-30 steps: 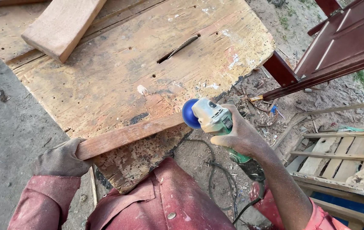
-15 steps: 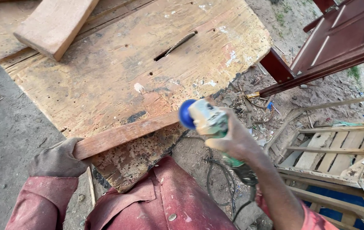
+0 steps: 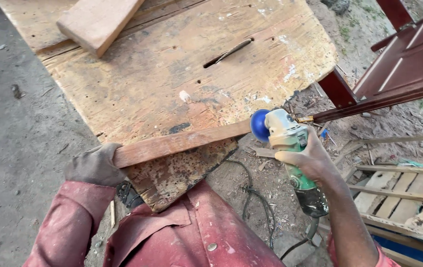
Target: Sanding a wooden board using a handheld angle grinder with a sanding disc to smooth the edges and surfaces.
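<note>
Gloved left hand (image 3: 94, 165) grips the plank (image 3: 179, 143) lying across the desk (image 3: 137, 89) edge, right hand (image 3: 310, 160) wraps the grinder (image 3: 290, 143), disc at the plank's far end, so sanding looks barely started.

A wooden strip (image 3: 182, 142) lies across the near edge of the desk (image 3: 137, 84), the left hand (image 3: 95, 164) at its left end and the grinder (image 3: 290, 148) at its right. A block (image 3: 97, 21) sits on the desk's far left; a door (image 3: 404, 64) leans to the right.
</note>
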